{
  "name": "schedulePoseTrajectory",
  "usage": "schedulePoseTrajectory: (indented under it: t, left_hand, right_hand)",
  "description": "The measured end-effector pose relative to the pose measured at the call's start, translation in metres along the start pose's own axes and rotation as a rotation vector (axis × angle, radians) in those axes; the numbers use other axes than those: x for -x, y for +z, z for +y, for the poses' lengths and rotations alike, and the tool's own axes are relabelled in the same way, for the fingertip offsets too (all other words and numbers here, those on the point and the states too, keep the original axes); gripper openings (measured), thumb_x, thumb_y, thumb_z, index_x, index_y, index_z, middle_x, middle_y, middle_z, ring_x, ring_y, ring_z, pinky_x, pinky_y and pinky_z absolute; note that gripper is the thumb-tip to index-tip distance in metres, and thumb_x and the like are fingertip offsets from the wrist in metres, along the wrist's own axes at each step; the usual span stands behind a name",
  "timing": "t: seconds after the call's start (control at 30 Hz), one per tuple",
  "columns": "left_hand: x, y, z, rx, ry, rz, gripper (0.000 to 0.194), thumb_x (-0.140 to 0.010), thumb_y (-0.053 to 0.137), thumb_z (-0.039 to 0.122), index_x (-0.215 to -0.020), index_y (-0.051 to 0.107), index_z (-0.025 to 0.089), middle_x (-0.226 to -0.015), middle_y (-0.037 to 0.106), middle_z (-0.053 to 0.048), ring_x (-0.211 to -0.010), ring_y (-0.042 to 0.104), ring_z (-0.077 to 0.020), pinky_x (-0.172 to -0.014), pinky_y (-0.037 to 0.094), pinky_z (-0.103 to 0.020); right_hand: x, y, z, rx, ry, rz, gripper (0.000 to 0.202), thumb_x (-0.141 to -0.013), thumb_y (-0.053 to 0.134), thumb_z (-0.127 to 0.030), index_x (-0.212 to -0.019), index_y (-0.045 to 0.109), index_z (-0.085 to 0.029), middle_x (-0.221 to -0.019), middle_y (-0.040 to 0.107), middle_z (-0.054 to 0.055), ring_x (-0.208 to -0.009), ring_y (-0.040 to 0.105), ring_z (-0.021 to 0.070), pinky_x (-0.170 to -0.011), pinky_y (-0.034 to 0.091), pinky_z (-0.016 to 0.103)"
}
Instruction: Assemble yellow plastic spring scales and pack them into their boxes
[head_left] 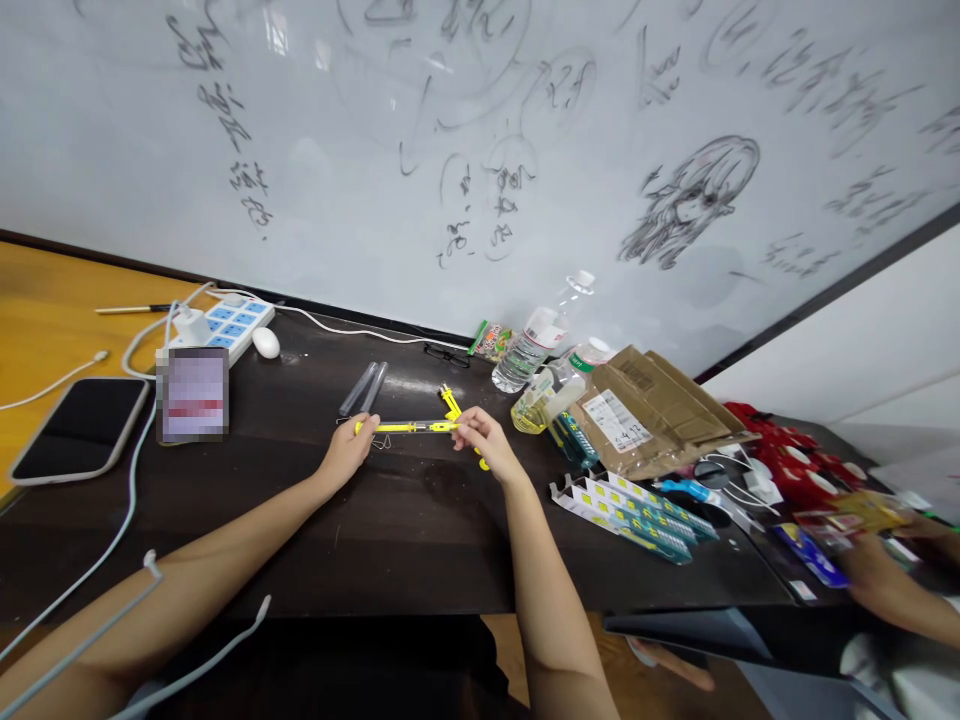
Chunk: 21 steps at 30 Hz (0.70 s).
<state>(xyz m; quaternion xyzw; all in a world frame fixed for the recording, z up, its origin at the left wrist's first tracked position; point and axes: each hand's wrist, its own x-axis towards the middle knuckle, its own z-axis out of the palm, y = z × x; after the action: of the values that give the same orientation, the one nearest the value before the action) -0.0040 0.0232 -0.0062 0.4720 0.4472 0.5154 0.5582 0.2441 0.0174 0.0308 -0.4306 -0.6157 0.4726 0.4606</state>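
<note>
Head cam: slim straight stick (pixel 395 428), yellow + clear sections, looks plastic, held approx. horiz. over dark semi-gloss surface (pixel 420 565). L grip (pixel 347 456) pinches its L end, R grip (pixel 487 445) its R end. 2 long clear strips (pixel 358 390) behind. Brown cardboard (pixel 656 400) w/ white label (pixel 616 420), txt too small to read. Teal/white/yellow packs (pixel 637 518), ditto.

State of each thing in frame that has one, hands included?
Left hand: closed on one end of the stick
Right hand: pinching the other end
Yellow stick: held up, roughly level
Phone, far left: screen dark
Power strip: plug inserted
Tall bottle: capped
Shorter bottle: capped
Glasses: lying down; folded or not, unclear
</note>
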Motion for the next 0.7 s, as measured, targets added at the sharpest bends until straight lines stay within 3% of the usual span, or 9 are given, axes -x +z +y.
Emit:
schedulePoseTrajectory:
  t: [0.1, 0.2, 0.33, 0.5, 0.7]
  left_hand:
    - [-0.001, 0.000, 0.001, 0.014, -0.020, -0.020, 0.031, -0.078, 0.054, 0.046, -0.068, 0.038, 0.021, -0.041, 0.024, 0.013, -0.031, 0.021, -0.0041, -0.031, 0.013, -0.016]
    - [0.000, 0.000, 0.002, 0.012, -0.031, -0.006, 0.031, -0.078, 0.054, 0.045, -0.068, 0.037, 0.021, -0.041, 0.023, 0.013, -0.031, 0.020, -0.0039, -0.031, 0.013, -0.016]
    - [0.001, 0.002, 0.004, -0.001, -0.024, -0.021, 0.033, -0.077, 0.053, 0.046, -0.066, 0.034, 0.021, -0.041, 0.023, 0.012, -0.031, 0.021, -0.0035, -0.031, 0.013, -0.015]
    - [0.002, 0.002, 0.006, -0.002, -0.030, -0.026, 0.035, -0.077, 0.054, 0.045, -0.064, 0.032, 0.021, -0.043, 0.022, 0.013, -0.032, 0.020, -0.0029, -0.032, 0.013, -0.015]
    - [0.001, 0.001, 0.002, -0.026, -0.008, -0.029, 0.034, -0.079, 0.052, 0.045, -0.065, 0.033, 0.021, -0.042, 0.024, 0.012, -0.032, 0.021, -0.0038, -0.032, 0.014, -0.016]
  right_hand:
    - [0.002, -0.018, 0.000, 0.261, -0.036, 0.240, 0.018, -0.082, 0.051, -0.039, -0.082, 0.052, -0.020, -0.066, 0.056, -0.002, -0.056, 0.051, 0.0120, -0.057, 0.041, 0.024]
    - [0.006, -0.037, 0.001, 0.703, 0.028, 0.429, 0.011, -0.080, 0.050, -0.029, -0.074, 0.052, -0.020, -0.063, 0.053, -0.002, -0.058, 0.049, 0.0130, -0.057, 0.035, 0.024]
    - [0.012, -0.045, 0.003, 1.022, 0.200, 0.350, 0.006, -0.075, 0.049, -0.019, -0.072, 0.054, -0.020, -0.062, 0.053, -0.002, -0.059, 0.049, 0.0128, -0.054, 0.028, 0.023]
    - [0.013, -0.037, 0.005, 1.116, 0.190, 0.201, 0.014, -0.070, 0.052, -0.013, -0.082, 0.057, -0.020, -0.078, 0.055, 0.000, -0.065, 0.050, 0.0117, -0.055, 0.028, 0.021]
    - [0.009, -0.041, 0.012, 1.202, 0.237, 0.411, 0.015, -0.085, 0.046, -0.024, -0.091, 0.059, -0.020, -0.094, 0.056, 0.007, -0.073, 0.054, 0.0161, -0.059, 0.032, 0.025]
